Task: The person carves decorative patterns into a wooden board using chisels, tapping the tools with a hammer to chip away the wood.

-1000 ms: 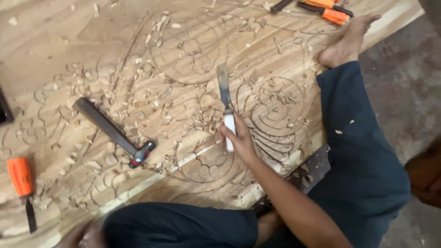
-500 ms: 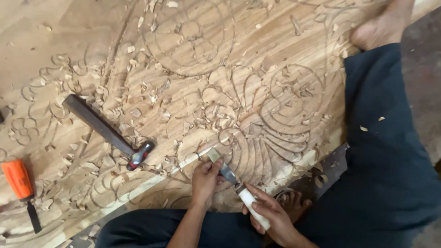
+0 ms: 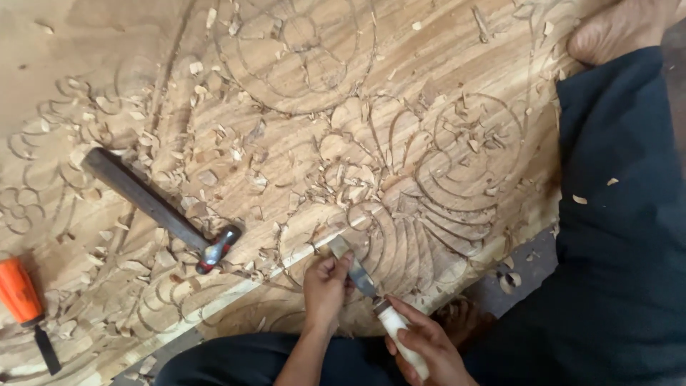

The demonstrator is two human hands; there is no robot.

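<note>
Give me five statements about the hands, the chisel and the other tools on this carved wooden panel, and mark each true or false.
1. Both hands are on the chisel. True: the left hand pinches the blade near its tip and the right hand grips the white handle.
2. The hammer is in the right hand. False: it lies on the wooden panel, left of the hands, untouched.
3. Wood chips are scattered over the carving. True.
4. The orange-handled chisel lies beside the right hand. False: it lies at the far left edge, away from both hands.
5. The chisel's tip points away from the panel. False: it rests on the carved lines near the panel's edge.
</note>
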